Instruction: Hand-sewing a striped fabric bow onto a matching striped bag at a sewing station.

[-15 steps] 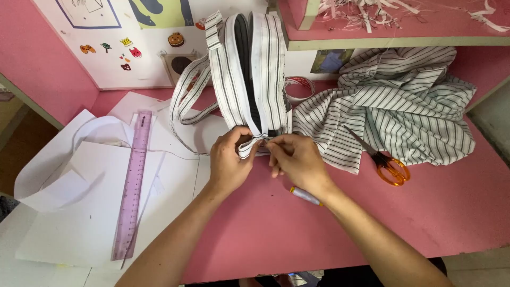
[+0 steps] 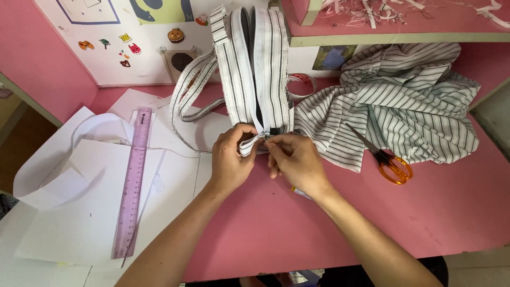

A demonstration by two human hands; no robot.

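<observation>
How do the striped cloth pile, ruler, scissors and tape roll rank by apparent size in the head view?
1. Striped cloth pile
2. Ruler
3. Scissors, partly lying on the cloth
4. Tape roll, partly hidden and farther from the camera, so its rank is unsure

Ruler (image 2: 132,183) lies on paper (image 2: 79,223) left of the bag (image 2: 255,69); scissors (image 2: 385,159) right on fabric (image 2: 404,101).

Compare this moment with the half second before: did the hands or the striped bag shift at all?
Hardly. Both the left hand and the right hand still pinch the near end of the striped bag, which stays upright on the pink table. The scissors, purple ruler, paper sheets and striped cloth lie as before.
</observation>
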